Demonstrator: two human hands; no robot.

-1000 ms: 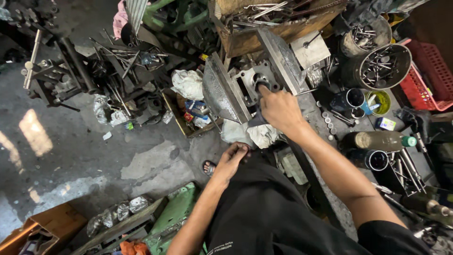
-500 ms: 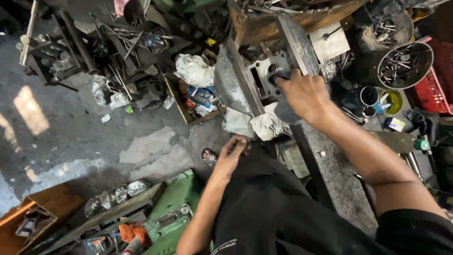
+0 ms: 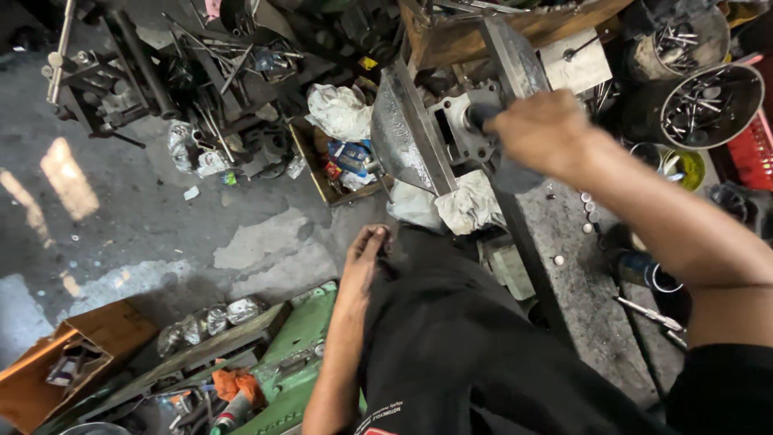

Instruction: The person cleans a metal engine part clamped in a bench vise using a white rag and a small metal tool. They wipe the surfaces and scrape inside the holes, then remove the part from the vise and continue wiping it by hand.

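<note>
The right hand [image 3: 543,133] has its fingers curled together around a dark tool [image 3: 483,117] pressed against the pale grey cast-metal part [image 3: 463,129] clamped between the grey steel jaws of a large bench vise [image 3: 411,133], far and right of centre. The left hand [image 3: 364,254] rests on the person's black trouser leg [image 3: 451,338], fingers bent together and empty. A crumpled white rag [image 3: 471,205] hangs just below the vise. Further right stands a round metal tub of bolts [image 3: 713,105]; left lies the stained concrete floor [image 3: 161,242].
</note>
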